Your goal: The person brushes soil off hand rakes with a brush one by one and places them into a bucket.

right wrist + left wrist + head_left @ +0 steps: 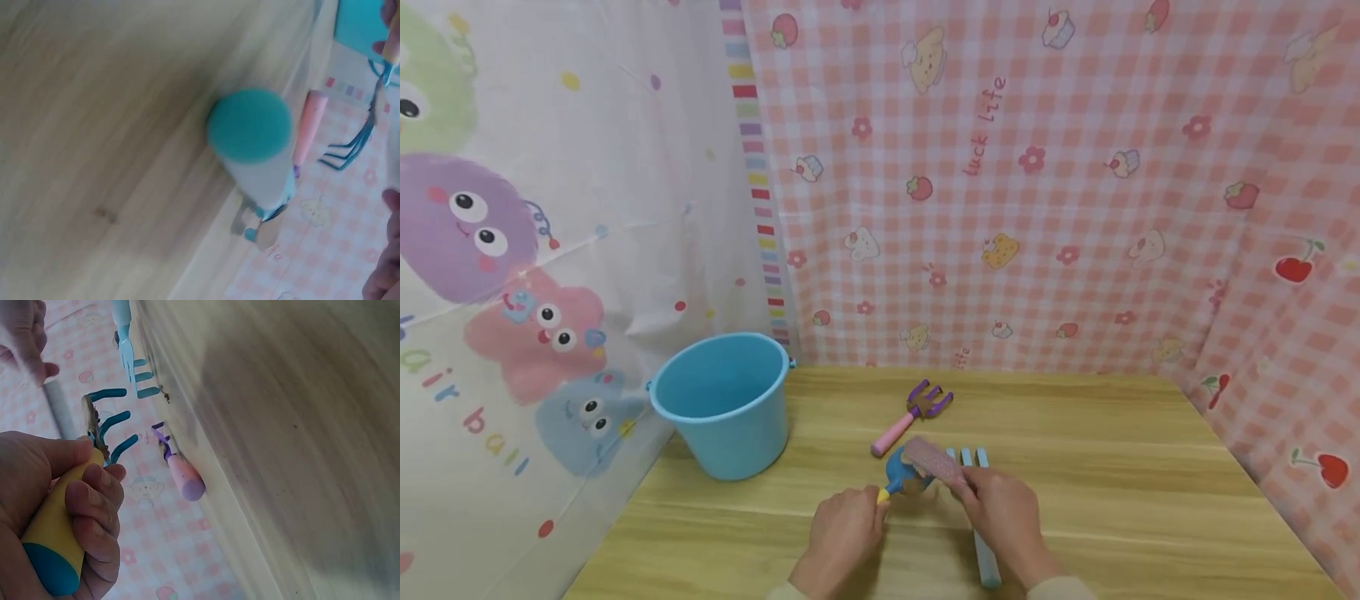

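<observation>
Nearest to the camera on my left wrist is the yellow handle point(55, 531) of a small blue rake point(895, 472), held up off the table point(1120, 508) in front of me. Left hand point(844, 525) first: its fingers are curled round that handle with no gap left, and the thumb lies along it towards the neck, which I take to be for steadying the head while leaving the prongs free. Brown dirt point(92, 419) clings where the prongs meet the neck.

With my right hand point(1006, 510) I grip one end of a flat pink pad point(934, 461), fingers closed on it, so that its far end reaches out over the rake's head. I judge it is held that way for rubbing at the dirt; whether pad and metal touch just now, I cannot tell.

Partly hidden by my right hand, a light blue rake point(986, 558) lies on the wood, prongs away from me and handle end towards me, probably so it is easy to pick up. Beyond the held rake, a purple rake point(895, 434) with a pink handle rests at a slant, prongs farthest off, brownish about its head. Well over to the left stands a blue bucket point(734, 446), upright and likely set aside to leave working room, near the white patterned cloth point(625, 108). Behind everything hangs a pink checked cloth point(1052, 208).
</observation>
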The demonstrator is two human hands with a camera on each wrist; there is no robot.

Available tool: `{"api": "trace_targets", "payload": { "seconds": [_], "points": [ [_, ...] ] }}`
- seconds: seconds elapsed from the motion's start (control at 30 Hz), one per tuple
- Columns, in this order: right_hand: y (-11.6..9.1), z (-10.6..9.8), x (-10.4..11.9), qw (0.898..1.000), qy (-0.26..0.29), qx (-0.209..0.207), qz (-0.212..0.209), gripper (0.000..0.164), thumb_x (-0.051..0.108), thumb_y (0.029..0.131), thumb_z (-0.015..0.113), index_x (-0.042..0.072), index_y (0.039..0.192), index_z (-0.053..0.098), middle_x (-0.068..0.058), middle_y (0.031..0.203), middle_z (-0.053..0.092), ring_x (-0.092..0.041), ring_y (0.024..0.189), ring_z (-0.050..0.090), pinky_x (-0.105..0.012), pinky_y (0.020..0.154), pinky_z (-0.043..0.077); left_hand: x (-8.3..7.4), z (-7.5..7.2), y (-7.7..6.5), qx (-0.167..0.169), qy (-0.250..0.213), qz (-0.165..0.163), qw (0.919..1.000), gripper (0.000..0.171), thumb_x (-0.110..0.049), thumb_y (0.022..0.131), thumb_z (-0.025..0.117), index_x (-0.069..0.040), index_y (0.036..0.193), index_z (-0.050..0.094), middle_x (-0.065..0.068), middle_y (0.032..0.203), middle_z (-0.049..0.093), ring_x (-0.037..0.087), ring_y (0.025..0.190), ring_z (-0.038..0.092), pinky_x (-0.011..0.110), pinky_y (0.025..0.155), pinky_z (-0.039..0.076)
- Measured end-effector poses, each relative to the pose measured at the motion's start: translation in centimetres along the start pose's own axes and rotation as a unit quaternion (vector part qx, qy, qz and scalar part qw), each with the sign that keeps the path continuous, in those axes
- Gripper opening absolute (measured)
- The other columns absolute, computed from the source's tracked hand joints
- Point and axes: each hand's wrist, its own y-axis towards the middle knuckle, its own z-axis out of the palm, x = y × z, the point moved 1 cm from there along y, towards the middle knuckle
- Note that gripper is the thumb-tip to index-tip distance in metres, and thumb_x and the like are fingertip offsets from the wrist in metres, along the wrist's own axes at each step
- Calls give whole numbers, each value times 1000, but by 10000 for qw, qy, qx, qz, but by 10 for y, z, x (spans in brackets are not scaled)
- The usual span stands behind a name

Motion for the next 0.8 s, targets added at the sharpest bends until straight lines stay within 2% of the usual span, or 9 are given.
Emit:
{"api": "trace_targets", "payload": {
  "seconds": [0.1, 0.17, 0.33, 0.67, 0.8],
  "points": [
    [-1, -1, 7, 9994, 94, 128, -291, 24, 37, 87, 74, 13, 90, 78, 1, 78, 73, -15, 65, 67, -27, 49, 49, 0, -2, 1, -23, 24, 26, 10000, 24, -29, 94, 66, -12, 79, 59, -1, 61, 50, 17, 53, 51, 35, 49, 41],
    [-2, -1, 9, 9992, 1, 178, -350, 24, 38, 87, 74, 14, 88, 78, 2, 75, 71, -14, 62, 64, -26, 46, 45, 0, -2, 1, 14, 22, 46, 10000, 23, -29, 94, 65, -11, 80, 60, -1, 62, 51, 16, 53, 51, 35, 49, 42],
    [-2, 1, 7, 9994, -195, 129, -256, 24, 36, 86, 75, 13, 91, 78, -1, 77, 72, -15, 60, 65, -28, 45, 45, -1, -1, -1, -59, 45, 97, 9999, 23, -29, 93, 66, -11, 80, 61, -1, 61, 53, 16, 53, 52, 34, 47, 41],
    [-1, 3, -8, 9989, -87, 406, 218, 25, 36, 88, 74, 11, 92, 77, 0, 72, 70, -16, 58, 63, -31, 47, 46, 0, 0, -2, 71, -1, 77, 9999, 24, -29, 93, 67, -12, 78, 59, -3, 61, 50, 15, 52, 50, 34, 47, 40],
    [0, -3, -8, 9989, 101, 384, 261, 25, 35, 87, 75, 12, 95, 78, -1, 77, 72, -17, 63, 66, -32, 51, 48, 2, 0, -1, 4, 29, 79, 10000, 25, -30, 94, 66, -12, 78, 59, -3, 60, 49, 15, 51, 50, 33, 46, 39]
  ]
}}
